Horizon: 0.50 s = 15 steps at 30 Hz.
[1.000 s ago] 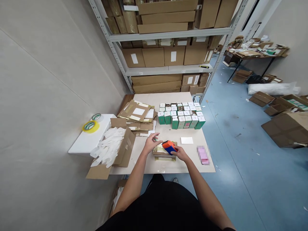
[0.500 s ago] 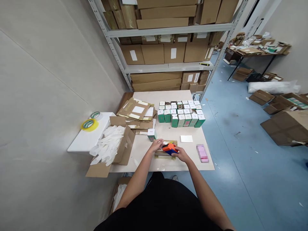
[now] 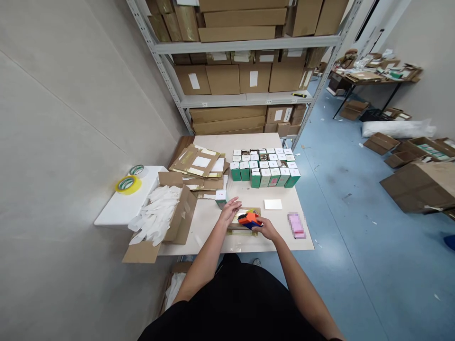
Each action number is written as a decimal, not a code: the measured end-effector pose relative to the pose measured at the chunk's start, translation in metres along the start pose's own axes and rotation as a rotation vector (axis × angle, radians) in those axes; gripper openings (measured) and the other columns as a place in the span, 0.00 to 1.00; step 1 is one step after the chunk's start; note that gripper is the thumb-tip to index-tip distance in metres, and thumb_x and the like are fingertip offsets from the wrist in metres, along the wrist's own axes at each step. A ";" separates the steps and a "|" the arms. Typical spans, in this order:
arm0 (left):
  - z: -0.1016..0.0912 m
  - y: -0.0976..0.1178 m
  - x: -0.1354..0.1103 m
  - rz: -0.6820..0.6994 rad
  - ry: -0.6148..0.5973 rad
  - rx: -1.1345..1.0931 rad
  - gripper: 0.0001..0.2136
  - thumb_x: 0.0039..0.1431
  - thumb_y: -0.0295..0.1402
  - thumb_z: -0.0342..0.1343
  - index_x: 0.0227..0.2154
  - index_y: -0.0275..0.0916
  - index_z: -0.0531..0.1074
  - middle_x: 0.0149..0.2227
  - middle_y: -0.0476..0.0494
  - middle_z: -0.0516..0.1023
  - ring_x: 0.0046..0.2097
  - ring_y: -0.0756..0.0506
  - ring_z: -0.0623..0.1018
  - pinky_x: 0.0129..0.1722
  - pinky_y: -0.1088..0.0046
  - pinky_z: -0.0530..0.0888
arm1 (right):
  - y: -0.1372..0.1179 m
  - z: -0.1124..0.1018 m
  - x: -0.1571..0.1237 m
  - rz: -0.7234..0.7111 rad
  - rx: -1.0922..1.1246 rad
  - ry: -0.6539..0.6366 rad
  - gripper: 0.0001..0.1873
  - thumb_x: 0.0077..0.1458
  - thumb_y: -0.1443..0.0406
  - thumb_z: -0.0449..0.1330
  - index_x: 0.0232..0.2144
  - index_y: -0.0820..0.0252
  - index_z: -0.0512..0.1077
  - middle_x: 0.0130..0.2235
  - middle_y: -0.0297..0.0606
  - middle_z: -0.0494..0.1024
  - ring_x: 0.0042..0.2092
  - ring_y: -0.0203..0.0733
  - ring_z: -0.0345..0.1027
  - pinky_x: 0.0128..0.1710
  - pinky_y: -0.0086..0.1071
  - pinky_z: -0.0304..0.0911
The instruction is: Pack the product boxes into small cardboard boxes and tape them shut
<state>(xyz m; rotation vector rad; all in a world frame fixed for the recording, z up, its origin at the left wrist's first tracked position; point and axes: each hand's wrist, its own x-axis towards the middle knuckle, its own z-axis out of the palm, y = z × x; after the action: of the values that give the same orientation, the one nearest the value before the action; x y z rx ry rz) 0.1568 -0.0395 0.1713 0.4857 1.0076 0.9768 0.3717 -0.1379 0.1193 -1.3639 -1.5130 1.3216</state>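
A flat brown and gold carton (image 3: 245,226) lies near the front edge of the pale table (image 3: 249,189). My right hand (image 3: 266,228) grips an orange and blue tape dispenser (image 3: 249,219) resting on top of that carton. My left hand (image 3: 231,209) lies with fingers stretched out on the carton's left end. A single small green and white box (image 3: 221,197) stands just left of my left hand.
Several green and white boxes (image 3: 265,168) stand in rows at mid table. Flattened cartons (image 3: 199,166) pile at back left. A white card (image 3: 273,204) and pink object (image 3: 296,225) lie right. Open box of white gloves (image 3: 159,215), tape rolls (image 3: 126,184), shelving (image 3: 245,71) behind.
My left hand set a small green and white box down to the left, then came back flat onto the carton. The right hand and dispenser barely shifted.
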 end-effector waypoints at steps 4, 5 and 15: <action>-0.008 0.010 -0.002 0.081 -0.004 0.007 0.28 0.45 0.21 0.73 0.52 0.38 0.78 0.34 0.46 0.83 0.37 0.51 0.82 0.43 0.76 0.76 | 0.004 0.000 0.003 0.002 -0.035 0.008 0.19 0.50 0.53 0.70 0.39 0.58 0.80 0.42 0.39 0.82 0.45 0.51 0.72 0.49 0.39 0.67; -0.010 0.012 -0.002 0.093 0.007 0.018 0.28 0.44 0.22 0.73 0.51 0.37 0.78 0.33 0.46 0.83 0.37 0.50 0.82 0.44 0.75 0.76 | 0.004 0.000 0.004 -0.007 -0.031 0.004 0.19 0.50 0.52 0.70 0.40 0.57 0.80 0.42 0.38 0.82 0.46 0.51 0.72 0.50 0.40 0.67; -0.031 0.013 -0.010 0.204 0.080 0.090 0.18 0.39 0.35 0.78 0.33 0.34 0.81 0.31 0.42 0.83 0.35 0.47 0.81 0.42 0.70 0.76 | -0.005 0.000 0.012 0.026 -0.072 -0.044 0.22 0.51 0.54 0.69 0.47 0.56 0.81 0.45 0.38 0.83 0.48 0.53 0.74 0.51 0.41 0.68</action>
<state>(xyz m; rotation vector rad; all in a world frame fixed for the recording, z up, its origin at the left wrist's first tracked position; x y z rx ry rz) 0.1220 -0.0438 0.1704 0.6375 1.0925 1.1428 0.3679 -0.1258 0.1222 -1.4124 -1.5916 1.3323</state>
